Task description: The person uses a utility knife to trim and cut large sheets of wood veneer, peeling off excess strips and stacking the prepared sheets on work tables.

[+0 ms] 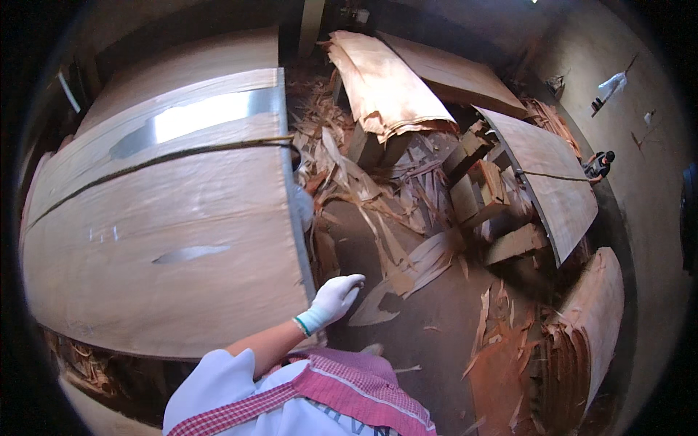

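**We See a Gloved Left Hand (pixel 333 301) by a Big Wood Sheet (pixel 182 291)**

From the head, we look down at the person's left hand in a white glove. It is just beside the right edge of the big wood sheet. The fingers are a bit bent, and we cannot tell if they hold anything. We do not see the right hand.

The big wood sheet lies flat on the left, and a long thin strip (pixel 167 154) goes across it. Near us is a red and white apron (pixel 356 381).

In the middle, we see torn wood scraps (pixel 374 232) on the floor (pixel 429 341). Far off is a pale stack of thin sheets (pixel 385 80). On the far right, another person (pixel 599 166) is at the end of a tilted sheet (pixel 556 174). On the near right, we see one more stack (pixel 600 320) with rough edges.
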Tool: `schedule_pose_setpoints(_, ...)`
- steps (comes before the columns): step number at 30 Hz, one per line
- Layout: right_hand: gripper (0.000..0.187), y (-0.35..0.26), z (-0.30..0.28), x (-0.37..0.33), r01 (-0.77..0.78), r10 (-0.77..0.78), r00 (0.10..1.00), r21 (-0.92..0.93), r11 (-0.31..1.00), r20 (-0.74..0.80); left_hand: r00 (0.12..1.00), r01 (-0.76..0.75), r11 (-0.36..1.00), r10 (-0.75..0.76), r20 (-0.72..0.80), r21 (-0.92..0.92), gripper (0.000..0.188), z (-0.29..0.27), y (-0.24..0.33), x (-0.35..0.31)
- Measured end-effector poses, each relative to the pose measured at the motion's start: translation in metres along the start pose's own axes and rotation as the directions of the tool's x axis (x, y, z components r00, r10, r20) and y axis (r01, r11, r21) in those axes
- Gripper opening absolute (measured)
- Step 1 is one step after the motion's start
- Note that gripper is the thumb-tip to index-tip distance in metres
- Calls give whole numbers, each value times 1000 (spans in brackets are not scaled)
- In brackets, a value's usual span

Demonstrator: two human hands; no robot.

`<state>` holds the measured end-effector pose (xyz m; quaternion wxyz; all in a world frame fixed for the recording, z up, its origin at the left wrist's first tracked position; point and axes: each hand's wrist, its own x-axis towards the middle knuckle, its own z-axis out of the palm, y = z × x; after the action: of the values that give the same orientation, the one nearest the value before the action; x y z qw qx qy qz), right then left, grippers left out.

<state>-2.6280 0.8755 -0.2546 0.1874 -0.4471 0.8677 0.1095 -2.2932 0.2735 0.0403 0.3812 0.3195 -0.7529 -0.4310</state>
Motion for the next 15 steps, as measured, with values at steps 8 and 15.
schedule_pose_setpoints(8, 33, 95, -83, 251, -454, 341, 877, 347, 821, 339, 864, 428, 902, -390, -319, 56, 23, 50, -54, 85)
schedule_pose_setpoints(15, 20, -38, -368, 543, -118, 181, 983, 837, 534, 23, 834, 426, 903, -415, -365, -53, 23, 88, -61, 170)
